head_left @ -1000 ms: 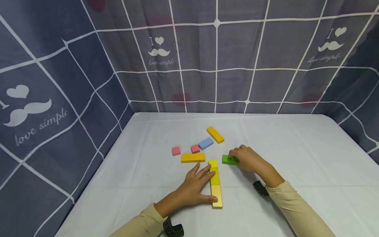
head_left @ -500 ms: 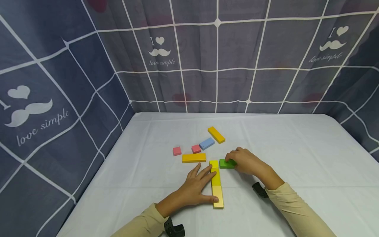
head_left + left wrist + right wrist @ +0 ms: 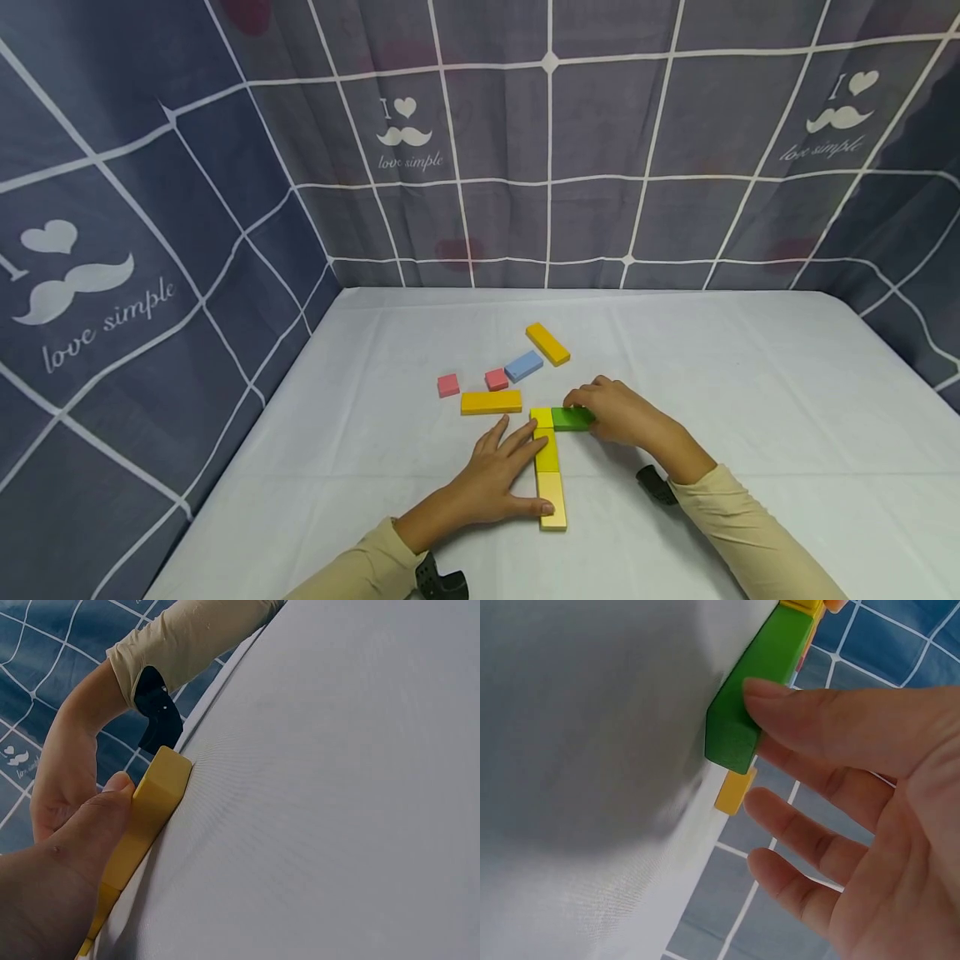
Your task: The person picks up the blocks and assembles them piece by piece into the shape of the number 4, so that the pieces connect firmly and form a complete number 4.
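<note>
Three yellow blocks form a straight row on the white table: a small bright one (image 3: 540, 414), a middle one (image 3: 551, 457) and a paler one (image 3: 552, 493) nearest me. My left hand (image 3: 491, 479) rests on this row with spread, mostly straight fingers. Its thumb (image 3: 109, 814) lies on the end block in the left wrist view. Between thumb and index finger, my right hand (image 3: 618, 412) pinches a green block (image 3: 572, 419). This block lies crosswise, its left end against the small yellow block at the far end of the row. Part of it is hidden by the fingers.
An orange-yellow block (image 3: 491, 402) lies just beyond the left fingertips. Behind it are two small pink blocks (image 3: 448, 384), a blue block (image 3: 523, 366) and another orange-yellow block (image 3: 547, 343). A dark checked curtain (image 3: 495, 150) stands behind the table.
My right hand has slid the green block left and slightly nearer, closing the gap to the small yellow block. The left hand has stayed on the yellow row.
</note>
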Demonstrator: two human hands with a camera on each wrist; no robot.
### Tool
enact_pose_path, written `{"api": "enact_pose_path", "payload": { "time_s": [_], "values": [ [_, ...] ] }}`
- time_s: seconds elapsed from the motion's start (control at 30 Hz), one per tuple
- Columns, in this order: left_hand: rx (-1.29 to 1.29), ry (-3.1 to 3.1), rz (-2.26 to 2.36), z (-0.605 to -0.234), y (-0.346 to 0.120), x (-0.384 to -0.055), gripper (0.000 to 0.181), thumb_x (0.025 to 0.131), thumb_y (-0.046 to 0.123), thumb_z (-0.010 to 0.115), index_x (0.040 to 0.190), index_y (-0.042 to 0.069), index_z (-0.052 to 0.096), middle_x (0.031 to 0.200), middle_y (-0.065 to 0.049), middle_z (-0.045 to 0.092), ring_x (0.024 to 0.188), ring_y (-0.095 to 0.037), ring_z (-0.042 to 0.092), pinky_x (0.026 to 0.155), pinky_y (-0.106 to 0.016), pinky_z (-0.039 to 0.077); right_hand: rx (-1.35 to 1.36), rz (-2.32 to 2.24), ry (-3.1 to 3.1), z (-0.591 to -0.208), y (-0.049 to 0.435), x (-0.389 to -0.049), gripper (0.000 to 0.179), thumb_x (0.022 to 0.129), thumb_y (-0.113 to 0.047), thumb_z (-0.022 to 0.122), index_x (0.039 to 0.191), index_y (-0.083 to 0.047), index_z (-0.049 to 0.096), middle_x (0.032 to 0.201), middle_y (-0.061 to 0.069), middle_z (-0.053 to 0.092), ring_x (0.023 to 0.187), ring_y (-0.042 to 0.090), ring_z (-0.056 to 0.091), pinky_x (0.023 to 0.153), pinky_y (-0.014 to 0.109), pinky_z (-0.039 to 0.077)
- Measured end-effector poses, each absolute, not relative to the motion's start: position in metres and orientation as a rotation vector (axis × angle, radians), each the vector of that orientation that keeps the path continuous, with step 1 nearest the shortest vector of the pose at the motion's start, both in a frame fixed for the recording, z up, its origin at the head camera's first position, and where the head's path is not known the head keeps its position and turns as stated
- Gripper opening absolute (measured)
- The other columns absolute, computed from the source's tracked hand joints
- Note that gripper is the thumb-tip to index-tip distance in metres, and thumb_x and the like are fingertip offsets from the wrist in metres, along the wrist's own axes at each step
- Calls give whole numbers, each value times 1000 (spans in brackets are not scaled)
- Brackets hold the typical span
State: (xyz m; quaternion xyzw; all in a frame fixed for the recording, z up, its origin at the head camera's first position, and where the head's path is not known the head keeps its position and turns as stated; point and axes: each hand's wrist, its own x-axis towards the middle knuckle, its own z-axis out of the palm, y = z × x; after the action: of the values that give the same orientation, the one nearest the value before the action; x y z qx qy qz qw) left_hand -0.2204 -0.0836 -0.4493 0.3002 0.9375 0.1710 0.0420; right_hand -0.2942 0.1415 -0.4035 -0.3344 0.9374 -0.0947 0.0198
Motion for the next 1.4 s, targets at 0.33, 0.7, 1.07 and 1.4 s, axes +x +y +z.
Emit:
{"api": "enact_pose_path", "payload": {
  "time_s": [0.33,0.7,1.07,1.4],
  "values": [
    [906,2858,518,-449,-84,-221,82,76,69,51,143,29,28,154,4,13,140,-37,6,106,-59,18,-1013,-298,2900,-404,140,-295,41,70,1,72,108,-12,64,104,3,67,94,23,54,81,41,45],
    [891,2858,525,-449,-84,-221,83,74,72,50,143,29,29,154,4,13,140,-38,7,106,-60,18,-991,-318,2902,-406,137,-295,40,71,1,72,108,-12,65,104,3,67,93,22,54,81,40,46],
    [890,2849,529,-452,-87,-220,83,74,72,49,143,30,29,154,5,14,139,-38,8,105,-60,18,-980,-318,2901,-407,136,-293,39,71,0,72,108,-11,65,104,3,67,94,23,54,82,41,45],
    [901,2856,519,-454,-84,-221,83,74,74,46,143,31,27,154,6,12,140,-37,8,105,-60,19,-1018,-302,2913,-407,139,-294,39,70,-1,74,106,-12,65,103,3,67,93,23,54,81,41,45]
  ]
}}
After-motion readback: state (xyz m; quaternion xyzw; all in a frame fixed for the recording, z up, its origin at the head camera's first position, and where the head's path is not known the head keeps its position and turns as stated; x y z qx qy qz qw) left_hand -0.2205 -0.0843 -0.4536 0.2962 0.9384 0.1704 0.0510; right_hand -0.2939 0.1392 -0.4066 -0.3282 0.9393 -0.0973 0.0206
